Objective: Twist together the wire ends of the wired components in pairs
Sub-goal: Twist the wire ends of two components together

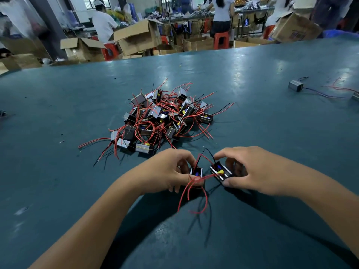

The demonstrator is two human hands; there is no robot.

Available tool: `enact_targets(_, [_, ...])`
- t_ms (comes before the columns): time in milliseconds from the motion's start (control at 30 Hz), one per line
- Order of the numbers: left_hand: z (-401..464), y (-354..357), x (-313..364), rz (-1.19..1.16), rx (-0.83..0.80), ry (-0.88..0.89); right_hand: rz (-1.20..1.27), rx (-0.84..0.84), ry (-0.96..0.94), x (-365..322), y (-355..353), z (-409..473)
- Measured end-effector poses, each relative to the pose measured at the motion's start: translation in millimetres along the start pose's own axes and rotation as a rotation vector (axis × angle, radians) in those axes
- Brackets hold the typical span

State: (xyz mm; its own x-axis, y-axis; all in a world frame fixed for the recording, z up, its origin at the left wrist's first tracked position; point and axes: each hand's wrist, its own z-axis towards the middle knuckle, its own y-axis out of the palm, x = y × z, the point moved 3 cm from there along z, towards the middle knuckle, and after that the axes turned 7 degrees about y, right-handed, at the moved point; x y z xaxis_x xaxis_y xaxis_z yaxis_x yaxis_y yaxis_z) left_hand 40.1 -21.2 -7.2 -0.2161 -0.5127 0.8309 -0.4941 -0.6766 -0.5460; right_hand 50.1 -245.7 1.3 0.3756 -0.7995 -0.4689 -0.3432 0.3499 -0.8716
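Observation:
A heap of small black wired components [159,117] with red and black leads lies mid-table. In front of it, my left hand [167,169] grips one component [196,171] between thumb and curled fingers. My right hand [246,169] grips a second component [221,172], tilted, with a yellow and blue part showing on its top. The two components sit close together, a small gap between them. Their red wires [191,193] cross near my left thumb and trail toward me over the table. Black leads stick up between the hands.
The teal table [77,191] spreads wide. A lone metal-cased component [295,85] with dark wires lies at the far right. Beyond the far edge stand cardboard boxes [136,37], red stools and several people working.

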Motion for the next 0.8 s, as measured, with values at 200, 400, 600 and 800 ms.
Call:
enact_targets(200, [3,5,-1,-0.193,0.060,-0.044,0.080,0.008,-0.003,-7,9,2])
enact_targets(400, [1,4,6,-0.214,0.053,-0.032,0.320,-0.034,0.150,-5,1,2])
enact_targets(600, [6,15,11,-0.205,0.058,-0.005,-0.045,0.152,0.219,-22,2,-1])
enact_targets(800, [2,16,12,-0.320,0.016,0.001,-0.188,0.174,0.248,-34,4,-4])
